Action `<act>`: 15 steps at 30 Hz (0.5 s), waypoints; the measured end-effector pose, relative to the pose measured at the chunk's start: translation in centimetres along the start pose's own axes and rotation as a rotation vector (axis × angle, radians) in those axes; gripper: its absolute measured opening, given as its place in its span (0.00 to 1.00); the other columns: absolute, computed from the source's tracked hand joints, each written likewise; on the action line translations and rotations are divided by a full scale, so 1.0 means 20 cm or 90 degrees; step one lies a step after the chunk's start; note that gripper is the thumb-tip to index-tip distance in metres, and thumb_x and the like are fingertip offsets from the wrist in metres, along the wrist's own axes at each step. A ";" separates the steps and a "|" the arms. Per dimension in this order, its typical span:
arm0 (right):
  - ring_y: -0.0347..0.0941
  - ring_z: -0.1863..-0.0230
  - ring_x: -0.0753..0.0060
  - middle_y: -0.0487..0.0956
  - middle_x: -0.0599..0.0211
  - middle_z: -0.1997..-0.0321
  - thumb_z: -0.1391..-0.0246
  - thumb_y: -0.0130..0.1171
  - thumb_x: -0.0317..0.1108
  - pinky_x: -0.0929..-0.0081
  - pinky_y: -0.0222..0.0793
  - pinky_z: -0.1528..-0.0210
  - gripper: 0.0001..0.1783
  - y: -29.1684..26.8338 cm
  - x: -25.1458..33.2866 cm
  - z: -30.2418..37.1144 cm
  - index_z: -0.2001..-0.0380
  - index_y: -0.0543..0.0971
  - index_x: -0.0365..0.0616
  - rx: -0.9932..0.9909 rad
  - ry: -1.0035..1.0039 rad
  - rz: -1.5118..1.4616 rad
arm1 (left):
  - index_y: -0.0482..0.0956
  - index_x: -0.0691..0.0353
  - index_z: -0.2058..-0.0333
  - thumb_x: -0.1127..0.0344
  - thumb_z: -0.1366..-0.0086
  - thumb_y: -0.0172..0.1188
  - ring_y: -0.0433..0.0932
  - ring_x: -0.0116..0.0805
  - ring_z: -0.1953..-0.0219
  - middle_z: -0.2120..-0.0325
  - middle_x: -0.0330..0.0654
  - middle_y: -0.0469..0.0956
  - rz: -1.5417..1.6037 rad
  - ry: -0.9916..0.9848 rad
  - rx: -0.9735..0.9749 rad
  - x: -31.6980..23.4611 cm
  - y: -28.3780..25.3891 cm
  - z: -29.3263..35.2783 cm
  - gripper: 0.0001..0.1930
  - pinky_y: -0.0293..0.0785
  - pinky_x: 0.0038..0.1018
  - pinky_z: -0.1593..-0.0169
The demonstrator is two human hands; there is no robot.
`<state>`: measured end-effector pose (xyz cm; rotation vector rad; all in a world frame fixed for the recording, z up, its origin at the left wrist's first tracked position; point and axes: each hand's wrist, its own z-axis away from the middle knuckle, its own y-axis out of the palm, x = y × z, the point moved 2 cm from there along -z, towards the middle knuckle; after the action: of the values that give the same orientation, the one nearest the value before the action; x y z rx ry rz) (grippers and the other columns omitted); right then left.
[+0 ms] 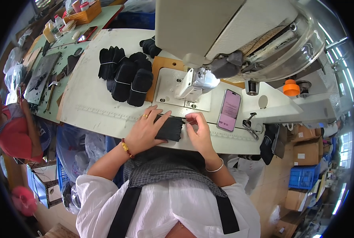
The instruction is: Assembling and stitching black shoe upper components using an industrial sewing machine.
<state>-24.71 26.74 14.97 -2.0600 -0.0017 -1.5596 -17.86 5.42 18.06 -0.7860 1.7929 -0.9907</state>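
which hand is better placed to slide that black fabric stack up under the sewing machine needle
Probably the left hand: it lies flat on the black fabric stack. The right hand only pinches its edge.

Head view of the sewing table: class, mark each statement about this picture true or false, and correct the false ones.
1. The left hand lies flat on a stack of black fabric pieces. True.
2. The right hand holds the scissors. False: it pinches the right edge of the black fabric pieces, and the scissors lie apart on the table.
3. A phone lies on the table to the right of the sewing machine's needle head. True.
4. The tied bundles of black pieces lie right of the phone. False: they lie to its left, beyond the left hand.
5. An orange spool stands near the machine's right end. True.
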 end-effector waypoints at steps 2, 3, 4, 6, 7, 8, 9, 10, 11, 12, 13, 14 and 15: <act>0.77 0.60 0.72 0.80 0.63 0.60 0.46 0.58 0.17 0.75 0.72 0.55 0.11 0.00 0.00 0.00 0.59 0.77 0.37 -0.050 -0.026 -0.003 | 0.64 0.55 0.33 0.55 0.59 0.81 0.62 0.56 0.34 0.43 0.49 0.66 0.009 -0.011 0.006 -0.01 -0.01 0.00 0.53 0.69 0.45 0.37; 0.78 0.62 0.69 0.80 0.62 0.62 0.47 0.60 0.18 0.73 0.73 0.57 0.10 0.00 0.00 0.00 0.60 0.77 0.37 -0.030 -0.010 0.006 | 0.64 0.54 0.33 0.57 0.60 0.81 0.62 0.57 0.34 0.42 0.49 0.66 0.017 -0.026 0.012 -0.02 0.00 0.00 0.53 0.67 0.46 0.36; 0.79 0.64 0.65 0.80 0.62 0.63 0.47 0.61 0.20 0.71 0.74 0.59 0.09 0.01 0.00 0.00 0.61 0.77 0.37 -0.010 0.006 0.015 | 0.64 0.54 0.33 0.57 0.60 0.81 0.62 0.57 0.34 0.42 0.49 0.66 0.018 -0.022 0.014 -0.02 0.00 -0.01 0.53 0.67 0.46 0.36; 0.78 0.67 0.67 0.79 0.63 0.64 0.47 0.61 0.20 0.73 0.74 0.64 0.08 0.01 0.01 0.00 0.63 0.78 0.38 -0.026 -0.015 0.037 | 0.66 0.47 0.33 0.57 0.59 0.81 0.61 0.57 0.34 0.42 0.48 0.66 0.014 -0.022 0.018 -0.02 0.00 0.00 0.52 0.68 0.47 0.36; 0.78 0.68 0.67 0.79 0.63 0.65 0.47 0.61 0.20 0.73 0.73 0.65 0.08 0.01 0.02 -0.01 0.63 0.78 0.38 -0.032 -0.013 0.039 | 0.66 0.47 0.33 0.57 0.59 0.81 0.61 0.57 0.34 0.42 0.48 0.66 0.013 -0.021 0.019 -0.01 -0.01 0.00 0.52 0.68 0.47 0.36; 0.77 0.68 0.68 0.79 0.63 0.66 0.47 0.61 0.20 0.73 0.72 0.67 0.08 0.01 0.02 -0.01 0.63 0.78 0.39 -0.038 -0.012 0.041 | 0.66 0.44 0.33 0.58 0.59 0.81 0.61 0.57 0.33 0.41 0.48 0.66 0.006 -0.015 0.021 -0.01 -0.01 0.00 0.51 0.68 0.47 0.36; 0.77 0.68 0.68 0.79 0.63 0.66 0.47 0.61 0.20 0.73 0.72 0.67 0.08 0.01 0.01 -0.01 0.63 0.78 0.39 -0.039 -0.012 0.040 | 0.67 0.40 0.34 0.59 0.59 0.80 0.60 0.57 0.33 0.40 0.48 0.65 -0.002 -0.009 0.023 -0.01 -0.01 0.00 0.50 0.67 0.47 0.35; 0.77 0.69 0.69 0.78 0.63 0.66 0.47 0.61 0.20 0.73 0.72 0.68 0.08 0.02 0.00 -0.02 0.63 0.78 0.39 -0.036 -0.020 0.032 | 0.67 0.40 0.34 0.59 0.59 0.80 0.60 0.57 0.33 0.40 0.48 0.65 -0.004 -0.009 0.024 -0.01 -0.01 0.00 0.50 0.67 0.47 0.35; 0.77 0.69 0.69 0.78 0.64 0.66 0.47 0.62 0.20 0.74 0.71 0.69 0.08 0.02 -0.01 -0.02 0.63 0.78 0.39 -0.033 -0.029 0.023 | 0.68 0.38 0.34 0.59 0.59 0.80 0.60 0.57 0.33 0.39 0.48 0.65 -0.006 -0.006 0.021 -0.02 -0.01 0.00 0.50 0.67 0.47 0.34; 0.77 0.69 0.69 0.78 0.64 0.66 0.47 0.62 0.20 0.74 0.71 0.69 0.08 0.02 0.00 -0.03 0.63 0.78 0.39 -0.032 -0.030 0.023 | 0.69 0.36 0.35 0.60 0.59 0.80 0.60 0.58 0.33 0.37 0.48 0.64 -0.007 -0.005 0.017 -0.02 -0.01 0.01 0.49 0.66 0.47 0.34; 0.77 0.69 0.70 0.78 0.64 0.66 0.47 0.62 0.21 0.74 0.71 0.69 0.07 0.02 0.01 -0.03 0.63 0.78 0.39 -0.029 -0.031 0.023 | 0.69 0.36 0.35 0.60 0.59 0.80 0.60 0.58 0.33 0.37 0.48 0.64 -0.008 -0.007 0.016 -0.01 -0.01 0.01 0.49 0.66 0.47 0.34; 0.77 0.69 0.70 0.78 0.64 0.66 0.47 0.62 0.21 0.75 0.70 0.69 0.07 0.02 0.02 -0.03 0.64 0.78 0.40 -0.027 -0.032 0.023 | 0.70 0.36 0.35 0.61 0.60 0.80 0.59 0.58 0.32 0.36 0.48 0.63 -0.012 -0.004 0.018 -0.01 -0.01 0.01 0.49 0.66 0.47 0.33; 0.77 0.69 0.70 0.78 0.64 0.66 0.47 0.62 0.21 0.75 0.70 0.69 0.07 0.02 0.03 -0.04 0.64 0.78 0.40 -0.024 -0.033 0.023 | 0.70 0.35 0.35 0.61 0.60 0.80 0.59 0.58 0.32 0.35 0.48 0.62 -0.016 -0.002 0.020 -0.01 -0.01 0.02 0.49 0.65 0.48 0.33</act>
<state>-25.06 25.99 15.50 -2.1183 0.0468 -1.4941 -17.44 5.49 18.22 -0.7920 1.7650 -1.0302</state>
